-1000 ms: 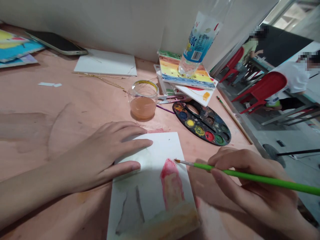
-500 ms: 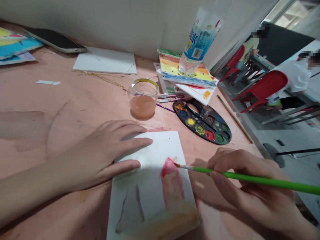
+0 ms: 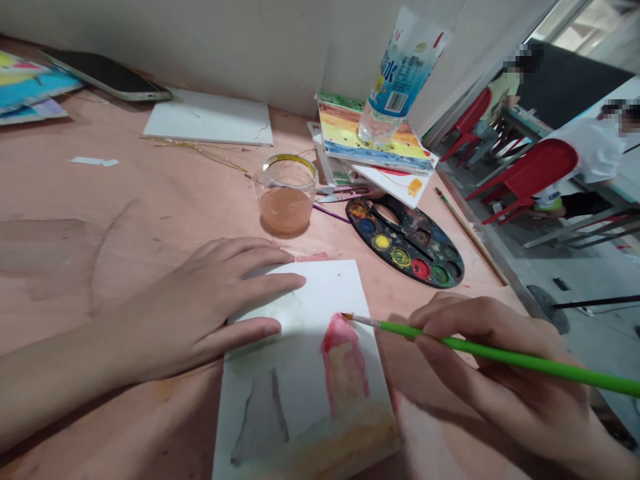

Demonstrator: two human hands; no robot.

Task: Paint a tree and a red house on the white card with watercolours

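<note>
Two hands: L hand [image 3: 200, 300] open, flat on white card [image 3: 315, 293]; R hand [image 3: 490, 360] grip shut on green brush [image 3: 550, 369], tip at pink shape [image 3: 343, 360]. Painting underway; next: tip down.

The paintbrush [image 3: 505, 351] has a glossy green handle, the paper [image 3: 325, 287] is matt, the wooden tabletop [image 3: 100, 187] looks smooth.

and here's the palette [image 3: 373, 230] lying just beside a jar [image 3: 285, 200] of cloudy orange water, a plastic bottle [image 3: 400, 73] standing on stacked painted cards [image 3: 340, 130], a phone [image 3: 107, 77] up by the wall [image 3: 200, 47], and red chairs [image 3: 530, 167] out on the floor [image 3: 590, 267]!
</note>
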